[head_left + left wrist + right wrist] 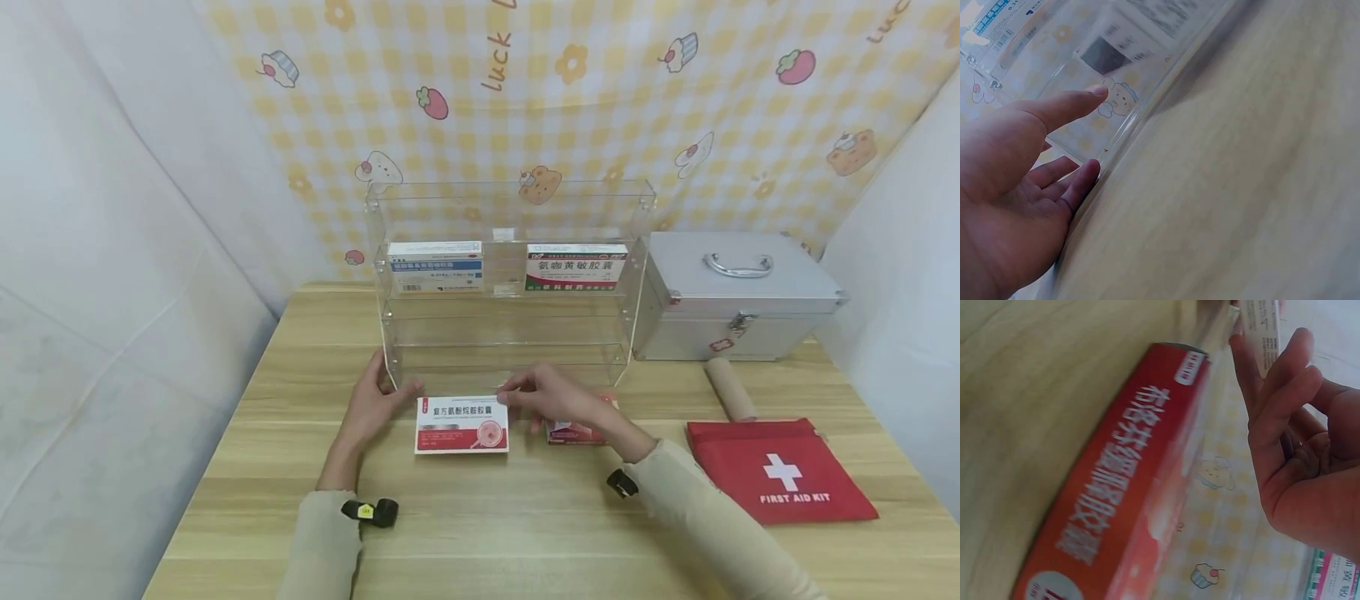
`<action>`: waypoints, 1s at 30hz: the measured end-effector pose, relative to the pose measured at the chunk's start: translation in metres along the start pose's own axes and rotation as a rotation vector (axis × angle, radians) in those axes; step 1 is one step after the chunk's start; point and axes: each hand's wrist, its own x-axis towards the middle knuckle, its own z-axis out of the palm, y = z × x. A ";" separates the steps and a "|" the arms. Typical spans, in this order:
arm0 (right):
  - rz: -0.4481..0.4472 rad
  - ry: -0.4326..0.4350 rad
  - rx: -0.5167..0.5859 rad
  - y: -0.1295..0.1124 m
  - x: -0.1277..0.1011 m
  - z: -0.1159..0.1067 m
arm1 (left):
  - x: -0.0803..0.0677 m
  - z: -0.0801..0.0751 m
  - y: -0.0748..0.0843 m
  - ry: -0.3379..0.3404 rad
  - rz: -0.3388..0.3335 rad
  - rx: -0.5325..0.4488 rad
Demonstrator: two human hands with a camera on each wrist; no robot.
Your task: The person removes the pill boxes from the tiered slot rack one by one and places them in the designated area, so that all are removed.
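Observation:
My right hand (551,393) pinches a white and red medicine box (461,425) by its right end, in front of the clear acrylic rack (506,333). In the right wrist view the white edge of that box (1262,334) shows between thumb and fingers. Beside the rack's lower left corner, my left hand (372,404) has its fingers along the side panel and its thumb extended toward the box. Up close, the left wrist view shows that hand's fingers (1082,181) relaxed at the panel's bottom edge. A red medicine box (573,432) lies under the right forearm, partly hidden.
On a rack shelf stand a blue and white box (437,268) and a green, white and red box (576,268). A silver case (738,292) stands to the rack's right. Nearer lie a brown tube (730,389) and a red first aid pouch (780,471).

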 end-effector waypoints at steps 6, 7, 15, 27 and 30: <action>0.025 0.040 -0.066 0.007 0.006 0.006 | -0.002 0.000 0.006 -0.005 0.000 0.005; 0.030 0.050 -0.086 0.008 0.007 0.007 | -0.002 0.000 0.006 -0.006 0.002 0.007; 0.049 0.142 -0.212 0.010 0.013 0.015 | 0.001 0.000 -0.004 0.003 -0.002 0.003; 0.049 0.192 -0.273 0.014 0.019 0.019 | 0.011 0.003 -0.033 0.030 0.009 0.017; 0.047 0.191 -0.271 0.013 0.019 0.019 | 0.011 0.002 -0.033 0.027 0.008 0.013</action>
